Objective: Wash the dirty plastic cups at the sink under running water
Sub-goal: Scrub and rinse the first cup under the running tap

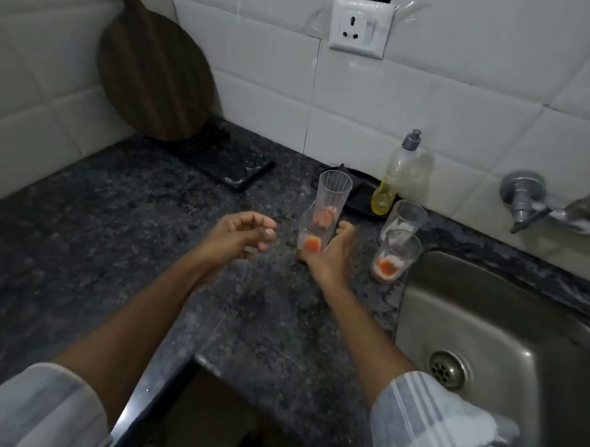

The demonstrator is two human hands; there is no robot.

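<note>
Two clear plastic cups, nested and smeared with orange residue point(322, 217), stand on the dark granite counter point(152, 217). My right hand point(332, 258) is wrapped around the lower cup, thumb on its right side and fingers under its left. My left hand point(242, 236) hovers just left of them with fingers loosely curled and nothing in it. A second pair of nested cups point(395, 248), with white and orange residue, stands at the sink's left rim. The steel sink point(486, 299) is at the right, with the wall tap point(524, 206) above it. No water is visible.
A dish soap bottle with yellow liquid point(402, 174) stands against the tiled wall beside a black tray point(360, 195). A round wooden board point(151, 71) leans in the corner over a black rack point(222, 159). A wall socket point(359, 26) is above.
</note>
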